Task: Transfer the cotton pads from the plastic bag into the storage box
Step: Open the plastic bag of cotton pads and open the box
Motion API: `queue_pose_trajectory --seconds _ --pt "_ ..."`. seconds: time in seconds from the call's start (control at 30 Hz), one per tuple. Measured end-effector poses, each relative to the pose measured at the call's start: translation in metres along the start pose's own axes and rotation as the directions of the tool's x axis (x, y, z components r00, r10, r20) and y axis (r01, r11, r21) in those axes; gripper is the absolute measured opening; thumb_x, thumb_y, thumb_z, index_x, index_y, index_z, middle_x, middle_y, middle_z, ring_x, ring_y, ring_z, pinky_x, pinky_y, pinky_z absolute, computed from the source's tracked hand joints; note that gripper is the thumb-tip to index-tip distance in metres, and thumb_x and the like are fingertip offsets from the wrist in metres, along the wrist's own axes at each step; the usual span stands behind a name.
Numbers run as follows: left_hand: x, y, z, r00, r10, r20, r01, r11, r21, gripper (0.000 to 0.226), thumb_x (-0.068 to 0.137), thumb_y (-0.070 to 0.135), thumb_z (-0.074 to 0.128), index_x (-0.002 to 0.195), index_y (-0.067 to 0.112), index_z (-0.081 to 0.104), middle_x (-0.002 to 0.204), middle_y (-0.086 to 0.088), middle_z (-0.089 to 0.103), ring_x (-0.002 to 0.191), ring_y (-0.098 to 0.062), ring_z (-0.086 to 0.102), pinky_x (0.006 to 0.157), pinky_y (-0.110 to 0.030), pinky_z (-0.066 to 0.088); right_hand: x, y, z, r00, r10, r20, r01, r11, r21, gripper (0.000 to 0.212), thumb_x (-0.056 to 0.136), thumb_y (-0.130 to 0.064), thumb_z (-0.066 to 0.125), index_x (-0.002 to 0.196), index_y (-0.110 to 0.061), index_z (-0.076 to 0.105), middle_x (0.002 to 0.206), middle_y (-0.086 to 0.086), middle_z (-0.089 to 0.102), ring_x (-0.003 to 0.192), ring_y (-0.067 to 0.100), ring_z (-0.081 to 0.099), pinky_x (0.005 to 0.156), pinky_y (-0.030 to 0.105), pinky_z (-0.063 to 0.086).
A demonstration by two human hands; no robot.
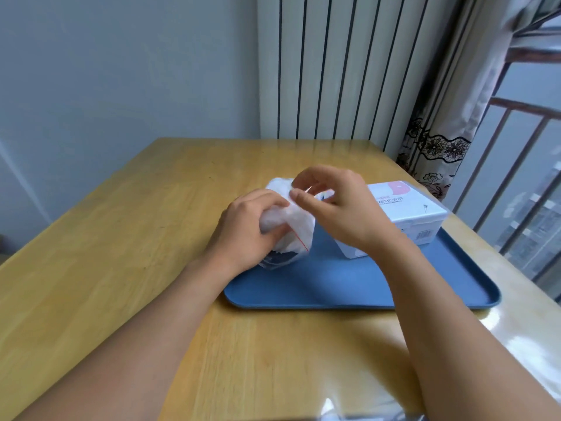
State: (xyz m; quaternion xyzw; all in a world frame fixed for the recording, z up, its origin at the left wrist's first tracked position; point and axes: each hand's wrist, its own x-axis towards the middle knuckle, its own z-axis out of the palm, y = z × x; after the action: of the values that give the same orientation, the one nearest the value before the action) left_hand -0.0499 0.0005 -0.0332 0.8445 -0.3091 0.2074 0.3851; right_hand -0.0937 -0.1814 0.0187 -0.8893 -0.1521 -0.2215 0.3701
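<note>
Zero pads visibly moved yet. Left hand point(246, 230) grips the plastic bag point(288, 220) of cotton pads at the tray's point(349, 287) 10 o'clock; right hand point(337, 205) pinches its top. Storage box point(406, 214), 2 o'clock, looks closed. Whole transfer remains.

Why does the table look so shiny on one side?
In the head view, daylight from the window on the right bounces off the wooden table, making white glare; the radiator lines bend from the wide lens, and the hands look slightly blurred.
</note>
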Motion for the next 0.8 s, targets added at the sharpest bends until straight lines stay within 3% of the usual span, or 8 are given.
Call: queue_pose_trajectory --seconds 0.1,0.23,0.3,0.37,0.57,0.63,0.7,0.8 --pt "-0.001 -0.001 0.004 0.994 -0.059 -0.090 0.064 0.996 0.064 0.028 0.077 0.025 0.077 0.105 0.023 0.073 0.111 0.009 0.068 0.103 -0.018 0.064 0.090 -0.038 0.053 0.003 0.021 -0.027 0.989 0.137 -0.057 -0.145 0.973 -0.179 0.029 0.083 -0.029 0.060 0.110 -0.023 0.071 0.113 -0.007 0.070 0.106 0.012 0.062 0.085 0.028 0.048" --pt "0.000 0.002 0.013 0.980 -0.092 -0.175 0.117 0.984 0.136 0.028 0.078 0.027 0.081 0.104 0.023 0.073 0.108 0.009 0.068 0.098 -0.022 0.065 0.083 -0.036 0.054 -0.008 0.047 -0.057 0.924 0.382 0.021 -0.330 0.823 -0.462 0.058 0.080 -0.068 0.049 0.120 -0.030 0.065 0.125 -0.009 0.063 0.116 0.021 0.056 0.100 0.044 0.045" --pt "0.002 0.004 0.014 0.971 -0.120 -0.209 0.155 0.975 0.159 0.029 0.079 0.034 0.081 0.105 0.024 0.073 0.108 0.010 0.068 0.097 -0.023 0.063 0.081 -0.033 0.052 -0.015 0.053 -0.066 0.895 0.442 0.065 -0.342 0.771 -0.537 0.076 0.077 -0.085 0.041 0.131 -0.035 0.059 0.131 -0.011 0.060 0.124 0.023 0.051 0.107 0.052 0.039" --pt "0.002 0.006 0.015 0.971 -0.113 -0.213 0.157 0.967 0.201 0.031 0.079 0.037 0.080 0.106 0.025 0.072 0.109 0.010 0.067 0.100 -0.024 0.062 0.079 -0.031 0.049 -0.021 0.052 -0.072 0.880 0.456 0.132 -0.317 0.772 -0.552 0.091 0.072 -0.095 0.037 0.142 -0.038 0.051 0.139 -0.011 0.054 0.138 0.023 0.040 0.114 0.048 0.029" --pt "-0.001 0.012 0.013 0.988 -0.107 -0.113 0.134 0.954 0.267 0.040 0.077 0.045 0.080 0.112 0.028 0.071 0.116 0.011 0.065 0.107 -0.022 0.056 0.077 -0.028 0.041 -0.041 0.050 -0.076 0.859 0.459 0.226 -0.228 0.738 -0.635 0.118 0.058 -0.094 0.058 0.157 -0.046 0.015 0.167 -0.017 0.014 0.156 0.013 0.005 0.124 0.039 0.008" --pt "-0.001 0.010 0.011 0.992 -0.104 -0.077 0.121 0.954 0.274 0.044 0.075 0.048 0.080 0.113 0.028 0.070 0.117 0.010 0.065 0.107 -0.022 0.056 0.081 -0.031 0.045 -0.046 0.052 -0.072 0.881 0.430 0.195 -0.196 0.709 -0.678 0.118 0.062 -0.082 0.070 0.158 -0.044 0.014 0.167 -0.013 0.015 0.155 0.018 0.011 0.123 0.040 0.013" --pt "-0.002 0.014 0.008 0.994 -0.078 -0.072 0.095 0.957 0.276 0.050 0.073 0.052 0.073 0.116 0.027 0.069 0.118 0.008 0.064 0.109 -0.024 0.056 0.090 -0.036 0.047 -0.051 0.050 -0.074 0.913 0.365 0.182 -0.140 0.700 -0.701 0.108 0.068 -0.068 0.079 0.156 -0.039 0.024 0.164 -0.008 0.028 0.149 0.023 0.028 0.115 0.039 0.029" --pt "-0.006 0.031 0.003 0.992 0.074 -0.105 -0.046 0.967 0.249 0.061 0.070 0.047 0.061 0.125 0.021 0.065 0.124 0.001 0.060 0.116 -0.026 0.054 0.100 -0.045 0.045 -0.054 0.042 -0.087 0.937 0.301 0.176 -0.070 0.658 -0.749 0.068 0.081 -0.042 0.079 0.142 -0.032 0.050 0.138 -0.001 0.058 0.118 0.030 0.056 0.092 0.039 0.047"
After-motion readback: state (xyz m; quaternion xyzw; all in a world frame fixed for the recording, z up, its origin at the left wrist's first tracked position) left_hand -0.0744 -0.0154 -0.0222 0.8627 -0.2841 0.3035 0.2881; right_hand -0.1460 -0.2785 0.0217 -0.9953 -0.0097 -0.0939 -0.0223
